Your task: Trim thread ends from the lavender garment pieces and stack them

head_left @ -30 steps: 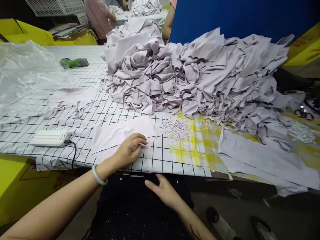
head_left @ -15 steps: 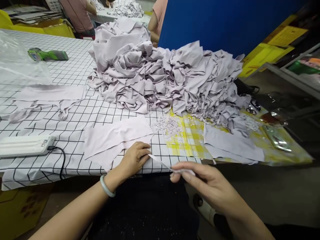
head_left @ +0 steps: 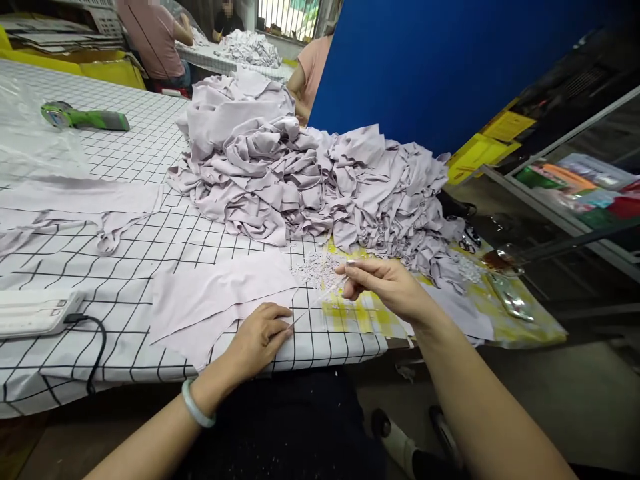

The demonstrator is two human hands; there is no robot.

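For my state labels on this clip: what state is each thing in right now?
Left hand: fingers curled, holding the strip.
Right hand: raised, pinching the strip.
Strip: drawn nearly straight between hands.
Near fabric piece: spread out, lightly wrinkled.
Fabric heap: crumpled, piled.
White device: lying flat, cable plugged in.
Green tool: lying down.

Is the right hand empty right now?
No, the right hand pinches a thin pale strip that stretches across to the left hand.
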